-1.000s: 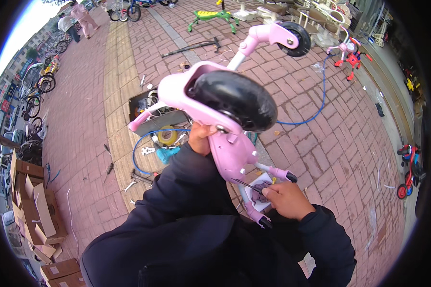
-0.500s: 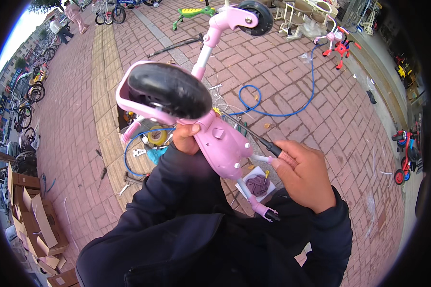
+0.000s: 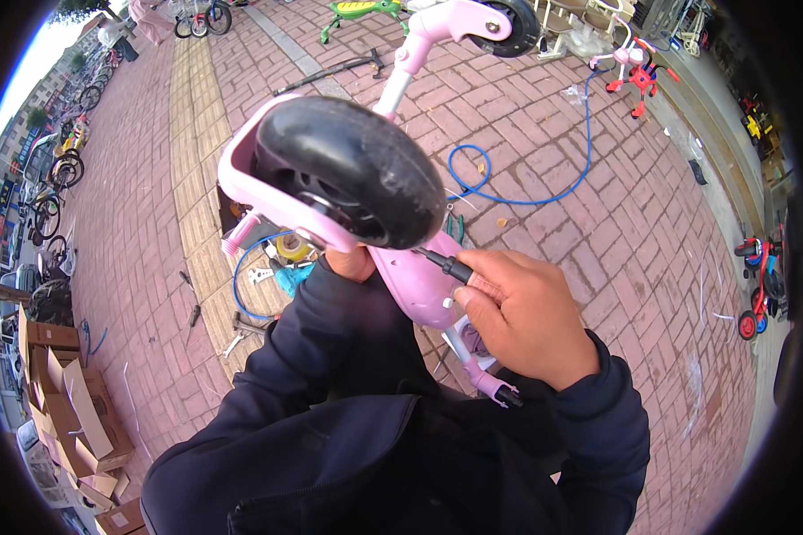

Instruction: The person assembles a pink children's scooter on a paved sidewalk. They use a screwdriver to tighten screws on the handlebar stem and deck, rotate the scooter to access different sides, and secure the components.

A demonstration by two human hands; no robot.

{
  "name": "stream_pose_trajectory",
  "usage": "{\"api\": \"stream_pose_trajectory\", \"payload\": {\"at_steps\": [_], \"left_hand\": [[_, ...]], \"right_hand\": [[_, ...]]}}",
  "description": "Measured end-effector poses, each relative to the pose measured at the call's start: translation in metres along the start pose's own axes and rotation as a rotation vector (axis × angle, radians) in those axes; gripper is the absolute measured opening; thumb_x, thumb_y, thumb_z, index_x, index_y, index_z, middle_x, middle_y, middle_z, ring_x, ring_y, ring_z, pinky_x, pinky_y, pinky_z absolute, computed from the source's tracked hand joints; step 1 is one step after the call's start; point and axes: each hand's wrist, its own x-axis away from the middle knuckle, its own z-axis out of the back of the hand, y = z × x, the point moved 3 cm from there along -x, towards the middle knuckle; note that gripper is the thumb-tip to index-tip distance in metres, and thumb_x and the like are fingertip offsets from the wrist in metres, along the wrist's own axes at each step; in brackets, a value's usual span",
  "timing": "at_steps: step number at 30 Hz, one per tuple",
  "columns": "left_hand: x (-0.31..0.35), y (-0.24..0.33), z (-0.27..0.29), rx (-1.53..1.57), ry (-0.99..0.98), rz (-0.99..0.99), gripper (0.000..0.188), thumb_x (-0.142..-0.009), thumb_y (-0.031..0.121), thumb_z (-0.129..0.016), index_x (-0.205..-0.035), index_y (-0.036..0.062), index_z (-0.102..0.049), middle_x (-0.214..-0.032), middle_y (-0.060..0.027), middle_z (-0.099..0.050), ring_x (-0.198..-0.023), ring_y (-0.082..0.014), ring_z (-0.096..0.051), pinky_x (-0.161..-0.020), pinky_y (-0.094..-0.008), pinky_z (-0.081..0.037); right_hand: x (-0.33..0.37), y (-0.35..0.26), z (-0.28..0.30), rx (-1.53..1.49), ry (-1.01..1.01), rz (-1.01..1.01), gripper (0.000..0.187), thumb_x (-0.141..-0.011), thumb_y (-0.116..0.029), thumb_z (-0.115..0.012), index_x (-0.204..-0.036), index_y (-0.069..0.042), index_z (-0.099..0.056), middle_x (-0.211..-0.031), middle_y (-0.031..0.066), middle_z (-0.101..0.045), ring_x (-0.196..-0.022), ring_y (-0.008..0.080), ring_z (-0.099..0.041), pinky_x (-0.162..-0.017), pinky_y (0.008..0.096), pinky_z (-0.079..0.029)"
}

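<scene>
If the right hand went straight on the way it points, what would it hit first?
The screwdriver in the right hand would likely meet the pink frame, or possibly the black wheel; depth is unclear.

Pinkish brick paving [image 3: 616,312], yellowish paved strip [image 3: 192,107], bright sky [image 3: 40,58]

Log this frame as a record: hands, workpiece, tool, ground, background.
left hand: grips the pink frame, partly hidden behind the large wheel; left hand
right hand: holds a screwdriver; right hand
workpiece: pink frame, large black wheel facing camera, smaller black wheel at far end
tool tip: beside the large wheel; contact unclear
ground: brick pavement, blue hose, yellow tape roll, wrench
background: cardboard boxes at left, green toy at top
</scene>
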Motion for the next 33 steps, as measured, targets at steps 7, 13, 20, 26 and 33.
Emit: {"api": "stream_pose_trajectory", "payload": {"at_steps": [7,13,20,26,33], "left_hand": [[-0.001,0.005,-0.004,-0.022,-0.107,-0.011,0.075,-0.065,0.025,-0.079,-0.13,-0.0048,-0.059,-0.118,-0.0244,-0.068,-0.109,-0.0364,-0.07,-0.099,-0.049,-0.057],[0.0,0.009,-0.012,-0.105,-0.181,0.074,0.078,-0.066,0.026,-0.076,-0.134,-0.0057,-0.055,-0.122,-0.0248,-0.067,-0.112,-0.0374,-0.068,-0.102,-0.0504,-0.056],[-0.002,0.001,0.002,-0.032,-0.167,0.021,0.08,-0.065,0.025,-0.08,-0.134,-0.0058,-0.056,-0.117,-0.0241,-0.069,-0.108,-0.0357,-0.07,-0.097,-0.0481,-0.059],[-0.001,0.002,0.0,-0.078,-0.139,0.037,0.082,-0.065,0.026,-0.08,-0.136,-0.0066,-0.055,-0.118,-0.0247,-0.068,-0.108,-0.0357,-0.069,-0.098,-0.0479,-0.058],[-0.002,0.005,-0.005,-0.061,-0.143,0.087,0.08,-0.065,0.026,-0.078,-0.135,-0.0075,-0.056,-0.12,-0.0242,-0.068,-0.11,-0.036,-0.069,-0.102,-0.0491,-0.056]], "right_hand": [[-0.008,-0.03,0.011,0.433,0.013,0.091,0.028,-0.086,-0.015,-0.074,-0.113,-0.005,-0.071,-0.08,0.0084,-0.06,-0.071,0.0282,-0.063,-0.056,0.0402,-0.049],[-0.008,-0.06,0.011,0.969,0.083,0.392,0.03,-0.084,-0.014,-0.069,-0.113,-0.006,-0.075,-0.076,0.0005,-0.051,-0.068,0.0151,-0.058,-0.051,0.0313,-0.044],[-0.006,-0.05,0.009,0.692,-0.019,0.221,0.038,-0.082,-0.013,-0.075,-0.12,-0.005,-0.073,-0.077,0.004,-0.054,-0.062,0.0216,-0.06,-0.05,0.0369,-0.047],[-0.006,-0.041,0.009,0.537,-0.063,0.094,0.041,-0.084,-0.015,-0.08,-0.122,-0.006,-0.071,-0.077,0.0065,-0.058,-0.06,0.028,-0.062,-0.051,0.041,-0.049],[-0.004,-0.047,0.003,0.717,-0.008,0.192,0.034,-0.083,-0.012,-0.069,-0.116,-0.003,-0.072,-0.078,0.0052,-0.057,-0.06,0.0206,-0.063,-0.05,0.0355,-0.049]]}}
